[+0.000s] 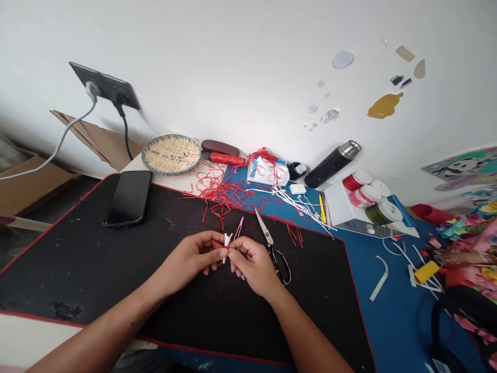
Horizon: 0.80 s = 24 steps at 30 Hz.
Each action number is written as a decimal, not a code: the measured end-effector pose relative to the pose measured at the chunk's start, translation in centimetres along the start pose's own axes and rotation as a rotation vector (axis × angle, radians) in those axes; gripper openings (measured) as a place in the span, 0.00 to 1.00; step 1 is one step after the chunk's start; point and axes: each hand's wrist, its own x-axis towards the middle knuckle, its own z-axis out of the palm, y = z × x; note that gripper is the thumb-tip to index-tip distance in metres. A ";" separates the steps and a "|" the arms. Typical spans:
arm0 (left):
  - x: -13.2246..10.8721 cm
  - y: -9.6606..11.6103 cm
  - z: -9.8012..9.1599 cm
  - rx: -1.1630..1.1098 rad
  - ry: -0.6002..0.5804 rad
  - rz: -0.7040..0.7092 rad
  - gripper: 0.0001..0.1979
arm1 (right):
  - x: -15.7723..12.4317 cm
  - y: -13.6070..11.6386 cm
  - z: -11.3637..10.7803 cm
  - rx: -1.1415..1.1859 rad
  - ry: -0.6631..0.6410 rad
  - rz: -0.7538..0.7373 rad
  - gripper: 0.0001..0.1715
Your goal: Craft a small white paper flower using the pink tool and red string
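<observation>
Extends left arm (116, 316), bare, from the lower left corner, slanting up and inward. Brings in right arm (306, 324), bare, from the lower edge, slanting up and leftward. Holds left hand (200, 252) and right hand (252, 261) close together near centre, with thumbs (215, 256) pointed toward each other. Presses thumb toward forefinger in a pinch on both sides. Curls remaining fingers (207, 270) beneath, partly hidden. Bends wrists (161, 282) only slightly.
</observation>
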 end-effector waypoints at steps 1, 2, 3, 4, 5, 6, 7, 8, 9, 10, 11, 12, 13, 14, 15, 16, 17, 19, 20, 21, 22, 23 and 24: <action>0.0 0.0 0.0 0.008 -0.001 -0.003 0.23 | 0.0 0.0 0.0 -0.005 0.002 -0.001 0.18; 0.0 0.1 0.1 0.013 -0.002 -0.005 0.23 | 0.0 0.0 0.0 -0.010 0.005 -0.001 0.18; 0.0 0.1 0.1 0.016 -0.004 -0.006 0.23 | 0.0 0.0 0.0 -0.012 0.007 0.000 0.18; 0.0 0.1 0.1 0.018 -0.006 -0.007 0.23 | 0.0 -0.1 0.0 -0.013 0.010 0.002 0.18; 0.0 0.1 0.1 0.021 -0.009 -0.006 0.22 | 0.0 -0.1 0.0 -0.012 0.012 0.003 0.18; 0.0 0.1 0.2 0.025 -0.011 -0.004 0.22 | 0.0 -0.1 0.0 -0.010 0.013 0.003 0.18; -0.1 0.1 0.2 0.030 -0.009 -0.001 0.22 | 0.0 -0.1 0.1 -0.008 0.014 0.001 0.18; -0.1 0.1 0.2 0.036 -0.005 0.005 0.21 | 0.0 -0.1 0.1 -0.007 0.013 -0.002 0.18; -0.1 0.2 0.2 0.041 0.003 0.014 0.20 | 0.0 -0.2 0.1 -0.008 0.013 -0.002 0.18; -0.1 0.2 0.3 0.047 0.012 0.026 0.19 | 0.0 -0.2 0.1 -0.010 0.013 0.000 0.18; -0.2 0.3 0.3 0.051 0.022 0.038 0.19 | 0.1 -0.2 0.2 -0.013 0.015 0.002 0.18; -0.2 0.3 0.3 0.054 0.030 0.051 0.18 | 0.1 -0.2 0.2 -0.017 0.017 0.005 0.18; -0.2 0.4 0.4 0.057 0.036 0.061 0.17 | 0.0 -0.2 0.2 -0.021 0.019 0.008 0.18; -0.2 0.4 0.4 0.060 0.041 0.071 0.17 | 0.0 -0.2 0.2 -0.025 0.021 0.010 0.19; -0.2 0.4 0.4 0.066 0.048 0.079 0.16 | 0.0 -0.2 0.2 -0.028 0.023 0.011 0.19; -0.2 0.4 0.4 0.076 0.056 0.090 0.16 | 0.0 -0.2 0.2 -0.032 0.024 0.011 0.19; -0.2 0.4 0.4 0.089 0.065 0.103 0.16 | 0.0 -0.1 0.2 -0.035 0.023 0.012 0.19; -0.3 0.3 0.4 0.127 0.090 0.136 0.14 | 0.0 -0.1 0.2 -0.044 0.020 0.011 0.19; -0.4 0.1 0.4 0.153 0.110 0.155 0.14 | 0.0 0.0 0.2 -0.050 0.018 0.008 0.19; -0.5 0.0 0.4 0.188 0.132 0.171 0.13 | 0.0 0.1 0.2 -0.060 0.017 0.005 0.19; -0.5 -0.1 0.4 0.228 0.156 0.186 0.12 | 0.0 0.1 0.3 -0.070 0.018 0.000 0.19; -0.6 -0.2 0.4 0.270 0.178 0.199 0.11 | 0.0 0.2 0.3 -0.079 0.021 -0.005 0.18; -0.7 -0.4 0.4 0.309 0.195 0.211 0.10 | 0.1 0.2 0.3 -0.086 0.024 -0.009 0.18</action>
